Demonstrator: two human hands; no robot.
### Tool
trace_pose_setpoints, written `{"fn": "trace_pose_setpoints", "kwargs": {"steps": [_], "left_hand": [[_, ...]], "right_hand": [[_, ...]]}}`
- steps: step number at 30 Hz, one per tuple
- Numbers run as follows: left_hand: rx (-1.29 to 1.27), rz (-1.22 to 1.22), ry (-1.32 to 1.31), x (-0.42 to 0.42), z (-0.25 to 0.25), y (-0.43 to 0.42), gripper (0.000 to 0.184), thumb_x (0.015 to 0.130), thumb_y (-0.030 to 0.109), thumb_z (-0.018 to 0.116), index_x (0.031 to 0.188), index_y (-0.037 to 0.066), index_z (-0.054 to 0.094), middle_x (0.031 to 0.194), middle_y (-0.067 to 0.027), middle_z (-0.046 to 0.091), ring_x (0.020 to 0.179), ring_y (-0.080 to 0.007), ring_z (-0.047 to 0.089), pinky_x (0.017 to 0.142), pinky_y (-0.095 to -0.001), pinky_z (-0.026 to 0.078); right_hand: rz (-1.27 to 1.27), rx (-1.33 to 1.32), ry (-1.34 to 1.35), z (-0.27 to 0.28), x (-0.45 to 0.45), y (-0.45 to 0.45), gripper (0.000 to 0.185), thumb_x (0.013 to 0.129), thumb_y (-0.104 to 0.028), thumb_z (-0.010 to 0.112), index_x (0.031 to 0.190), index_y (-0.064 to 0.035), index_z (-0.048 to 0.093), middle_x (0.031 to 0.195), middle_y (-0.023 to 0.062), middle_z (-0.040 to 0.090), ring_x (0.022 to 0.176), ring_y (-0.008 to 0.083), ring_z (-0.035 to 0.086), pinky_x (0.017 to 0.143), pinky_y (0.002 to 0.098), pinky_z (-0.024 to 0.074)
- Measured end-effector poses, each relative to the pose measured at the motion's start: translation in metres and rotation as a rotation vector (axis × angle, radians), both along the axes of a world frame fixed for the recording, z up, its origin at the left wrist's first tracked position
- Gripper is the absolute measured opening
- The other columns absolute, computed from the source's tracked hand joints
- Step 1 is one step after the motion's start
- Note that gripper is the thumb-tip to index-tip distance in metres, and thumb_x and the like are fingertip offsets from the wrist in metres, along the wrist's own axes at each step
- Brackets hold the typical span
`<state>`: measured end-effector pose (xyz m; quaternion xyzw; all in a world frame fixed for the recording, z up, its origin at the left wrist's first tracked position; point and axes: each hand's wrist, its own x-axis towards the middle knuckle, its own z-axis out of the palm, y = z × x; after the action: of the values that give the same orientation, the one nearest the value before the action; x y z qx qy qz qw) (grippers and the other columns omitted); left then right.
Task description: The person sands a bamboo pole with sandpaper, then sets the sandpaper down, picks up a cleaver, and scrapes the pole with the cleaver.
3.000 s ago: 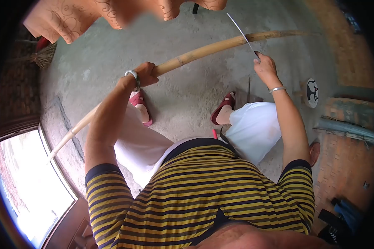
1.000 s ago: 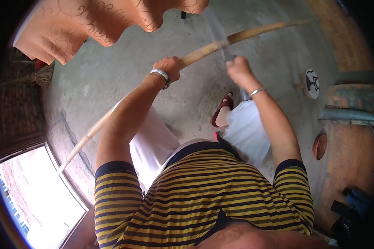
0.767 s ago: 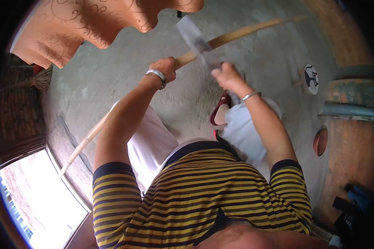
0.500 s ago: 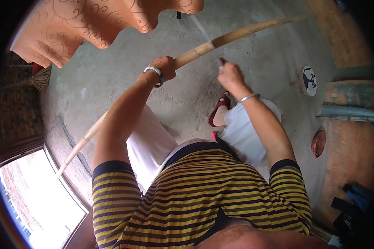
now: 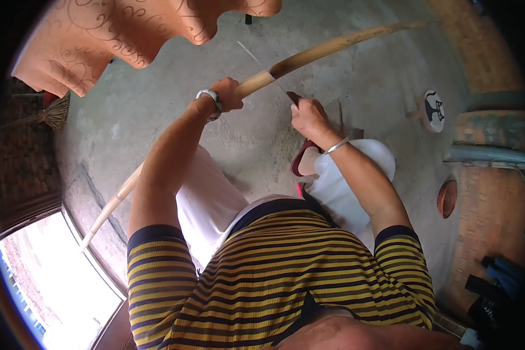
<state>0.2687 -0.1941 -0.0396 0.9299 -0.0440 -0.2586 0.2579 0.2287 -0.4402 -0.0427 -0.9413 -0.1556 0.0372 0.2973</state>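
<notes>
The bamboo pole (image 5: 255, 84) spans the view, its long axis running from eight o'clock to two – left hand's (image 5: 227, 94) grip clamped around it. Right hand's (image 5: 310, 119) grip clasps a knife (image 5: 294, 97) at twelve – blade pointing toward half past ten, crossing the pole.

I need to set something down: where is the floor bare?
One bare patch of floor lies between the broom and left forearm; another, between the bamboo pole and the cat-pictured disc. It's crowded where the left hand grips the pole and the right hand holds a knife.
</notes>
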Motion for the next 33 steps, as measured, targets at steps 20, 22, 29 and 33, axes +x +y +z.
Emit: {"fn": "trace_pose_setpoints", "kwargs": {"steps": [20, 22, 29, 33], "left_hand": [[-0.33, 0.07, 0.169, -0.012, 0.007, 0.032, 0.025, 0.066, 0.008, 0.06, 0.087, -0.006, 0.057, 0.064, -0.0079, 0.057, 0.051, -0.015, 0.055, 0.049, -0.0296, 0.046], [-0.316, 0.08, 0.204, -0.017, 0.01, 0.037, 0.026, 0.065, 0.007, 0.06, 0.088, -0.006, 0.057, 0.065, -0.0081, 0.057, 0.051, -0.0148, 0.055, 0.05, -0.0296, 0.047], [-0.151, 0.024, 0.138, -0.026, 0.003, 0.056, 0.025, 0.064, 0.004, 0.062, 0.088, -0.005, 0.058, 0.065, -0.0095, 0.06, 0.055, -0.0162, 0.061, 0.051, -0.0307, 0.05], [-0.12, 0.044, 0.157, -0.038, 0.001, 0.07, 0.022, 0.064, 0.003, 0.061, 0.084, -0.005, 0.058, 0.064, -0.0097, 0.061, 0.053, -0.0169, 0.061, 0.05, -0.0307, 0.049]], "right_hand": [[-0.352, 0.264, 0.43, 0.033, 0.046, -0.067, 0.024, 0.078, -0.02, 0.058, 0.074, 0.0031, 0.058, 0.058, 0.0109, 0.057, 0.051, 0.0228, 0.058, 0.048, 0.0351, 0.0472], [-0.469, 0.486, 0.474, 0.024, 0.064, -0.088, 0.02, 0.079, -0.018, 0.058, 0.077, 0.001, 0.056, 0.057, 0.0038, 0.05, 0.046, 0.0139, 0.051, 0.041, 0.0292, 0.0429], [-0.503, 0.308, 0.355, 0.041, 0.067, -0.102, 0.02, 0.081, -0.019, 0.057, 0.08, 0.0015, 0.058, 0.059, 0.0061, 0.052, 0.045, 0.0158, 0.051, 0.04, 0.031, 0.0414], [-0.381, 0.14, 0.372, 0.058, 0.074, -0.106, 0.019, 0.08, -0.017, 0.055, 0.08, 0.001, 0.059, 0.063, 0.0121, 0.057, 0.05, 0.0223, 0.056, 0.047, 0.0358, 0.0453]]}}
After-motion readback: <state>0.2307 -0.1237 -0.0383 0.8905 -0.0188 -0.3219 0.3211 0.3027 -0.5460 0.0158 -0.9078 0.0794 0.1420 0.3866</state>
